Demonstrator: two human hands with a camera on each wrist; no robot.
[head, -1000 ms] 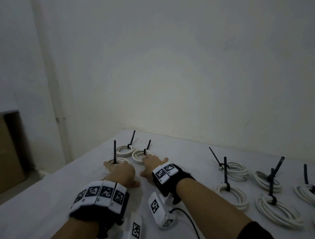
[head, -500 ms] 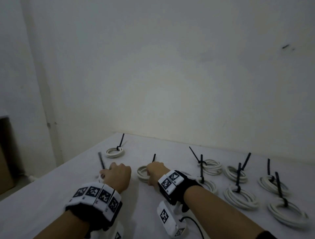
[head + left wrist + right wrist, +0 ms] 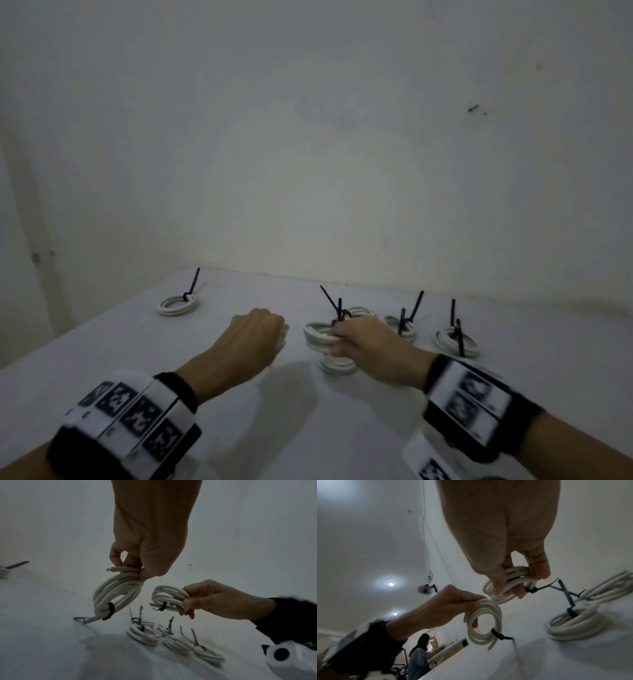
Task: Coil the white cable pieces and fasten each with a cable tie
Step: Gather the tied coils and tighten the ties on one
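My left hand [image 3: 260, 332] grips a white cable coil [image 3: 116, 596] by its top, just above the table. A black cable tie [image 3: 109, 609] binds that coil at its lower end. In the head view the coil is almost hidden behind my fist. My right hand [image 3: 356, 339] pinches a second tied coil [image 3: 318, 334] between thumb and fingers, close to the right of the left hand. Its black tie [image 3: 530, 589] sticks out to the side. Both coils hang in the air, a small gap apart.
Several tied coils [image 3: 455, 339] with upright black tie tails cluster on the white table [image 3: 205, 394] just beyond and right of my right hand. One tied coil [image 3: 178, 305] lies alone at the far left. A wall stands right behind the table. A person [image 3: 419, 655] stands in the background.
Both hands closed on the two coils at the far left, lifted them and carried them right, toward the cluster of tied coils. One coil stayed behind at the far left.
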